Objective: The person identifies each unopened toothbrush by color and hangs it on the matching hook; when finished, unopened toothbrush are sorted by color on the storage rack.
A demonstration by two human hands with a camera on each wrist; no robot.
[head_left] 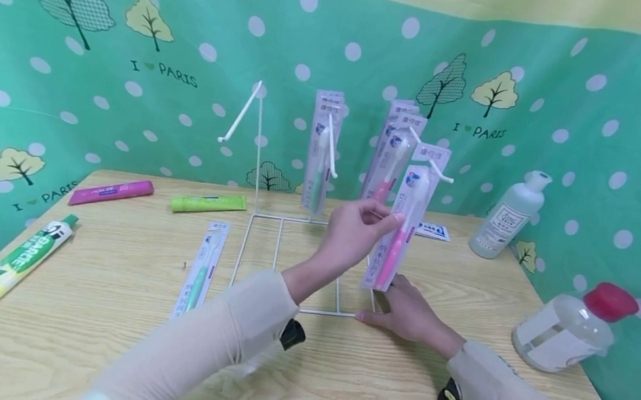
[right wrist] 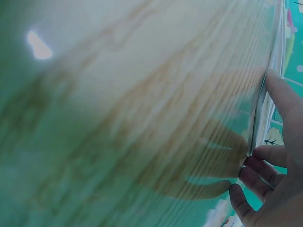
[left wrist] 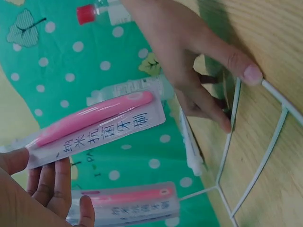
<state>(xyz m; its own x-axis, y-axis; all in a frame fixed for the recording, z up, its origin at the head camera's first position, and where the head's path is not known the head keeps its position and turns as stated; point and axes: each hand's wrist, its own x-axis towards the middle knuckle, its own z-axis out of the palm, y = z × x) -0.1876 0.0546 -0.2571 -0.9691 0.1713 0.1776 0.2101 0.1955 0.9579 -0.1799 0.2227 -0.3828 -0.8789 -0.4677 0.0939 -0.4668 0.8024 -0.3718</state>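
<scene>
My left hand (head_left: 355, 230) pinches the edge of a packaged pink toothbrush (head_left: 403, 229) between thumb and fingers. The top of its card is at the tip of a front hook on a white wire rack (head_left: 290, 309). At the rack's front right corner, my right hand (head_left: 406, 309) grips the base wire, thumb on the corner and fingers on the side wire, as the left wrist view shows. Behind the held pack hang other pink toothbrush packs (head_left: 394, 152). Green toothbrush packs (head_left: 321, 154) hang on the middle hook; the left hook (head_left: 241, 112) is bare.
A packaged green toothbrush (head_left: 202, 269) lies left of the rack. Toothpaste tubes, magenta (head_left: 111, 193), lime (head_left: 208, 204) and yellow-green (head_left: 3, 273), lie on the table. To the right are a pale pump bottle (head_left: 509, 215) and a red-capped clear bottle (head_left: 563, 333). A blue-white packet (head_left: 434, 231) lies behind.
</scene>
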